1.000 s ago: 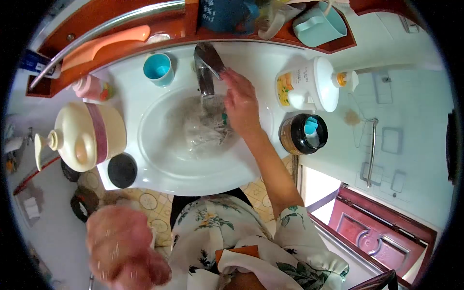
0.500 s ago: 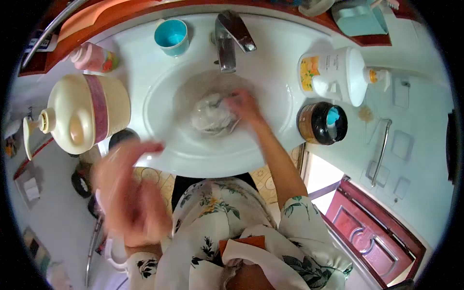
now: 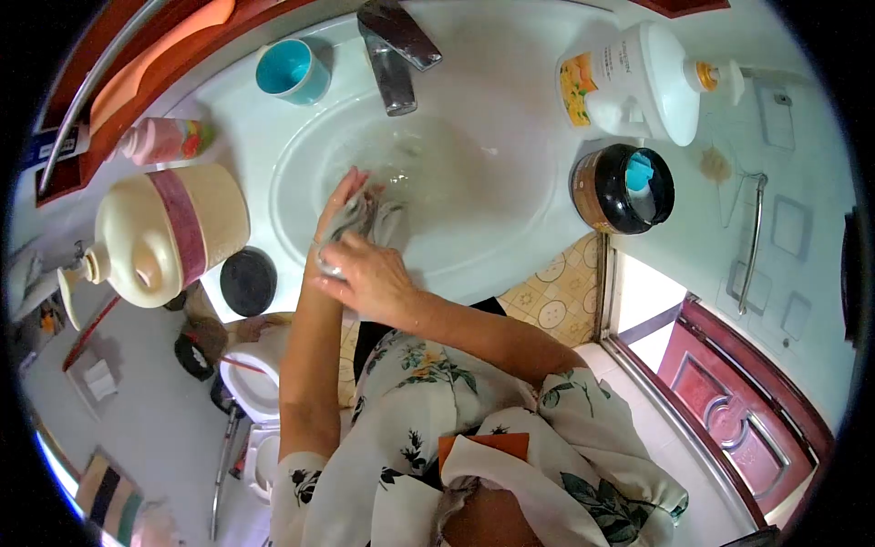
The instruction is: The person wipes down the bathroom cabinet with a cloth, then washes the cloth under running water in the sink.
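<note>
A wet, greyish-white cloth lies bunched over the back of my left hand and wrist, above the left side of the white washbasin. My right hand is closed on the cloth and presses it against my left wrist. My left hand reaches forward over the basin, fingers stretched out. The cloth covers part of this hand, and I see nothing held in it. Water with some bubbles lies in the basin below the metal faucet.
Left of the basin are a turquoise cup, a pink bottle, a large cream pump bottle and a round black lid. On the right stand a white pump bottle and an open black-rimmed jar.
My right hand has lifted the cloth out of the basin and brought it left onto my left wrist. My left hand has moved forward over the basin. The view has shifted.
</note>
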`<action>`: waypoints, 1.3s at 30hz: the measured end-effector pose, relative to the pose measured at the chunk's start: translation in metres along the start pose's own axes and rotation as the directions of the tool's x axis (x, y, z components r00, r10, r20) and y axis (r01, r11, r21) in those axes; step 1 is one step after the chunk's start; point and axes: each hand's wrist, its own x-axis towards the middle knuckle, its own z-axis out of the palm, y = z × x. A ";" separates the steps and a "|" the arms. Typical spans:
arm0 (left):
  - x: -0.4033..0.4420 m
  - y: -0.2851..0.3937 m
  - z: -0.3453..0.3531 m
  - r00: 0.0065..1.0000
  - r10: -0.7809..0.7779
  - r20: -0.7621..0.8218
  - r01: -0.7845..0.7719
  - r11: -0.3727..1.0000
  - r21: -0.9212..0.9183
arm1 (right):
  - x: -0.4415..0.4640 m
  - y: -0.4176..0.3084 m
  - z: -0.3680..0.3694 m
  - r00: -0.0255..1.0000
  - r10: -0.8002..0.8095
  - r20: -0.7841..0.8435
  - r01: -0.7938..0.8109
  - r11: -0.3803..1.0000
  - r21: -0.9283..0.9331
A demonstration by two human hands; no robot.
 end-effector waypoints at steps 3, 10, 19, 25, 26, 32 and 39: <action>-0.030 0.023 0.037 0.987 -0.002 0.158 0.007 0.999 -0.032 | 0.006 -0.001 0.005 0.961 -0.246 -0.124 0.228 0.963 -0.147; -0.034 0.000 0.052 0.937 0.261 0.231 -0.275 0.961 0.028 | 0.062 0.028 -0.016 0.852 -0.238 -0.466 0.114 0.954 -0.278; -0.032 0.000 0.035 0.965 0.223 -0.137 -0.202 0.968 0.153 | 0.064 0.173 -0.063 0.915 0.231 -0.330 -0.321 0.914 -0.248; -0.030 0.004 0.012 0.979 0.057 -0.198 0.042 0.886 0.461 | 0.033 0.189 -0.023 0.880 0.249 -0.405 -0.393 0.861 -0.323; -0.028 0.006 0.015 0.977 0.065 -0.205 0.036 0.890 0.454 | 0.027 0.188 -0.013 0.919 0.241 -0.312 -0.341 0.884 -0.320; 0.038 -0.013 -0.006 0.980 -0.188 0.071 0.174 0.970 0.170 | -0.006 0.060 -0.006 0.983 0.139 0.120 -0.093 0.940 -0.329; -0.041 0.018 0.050 0.964 -0.223 0.143 0.200 0.967 0.155 | 0.003 0.014 -0.063 0.980 0.141 0.140 -0.114 0.976 -0.187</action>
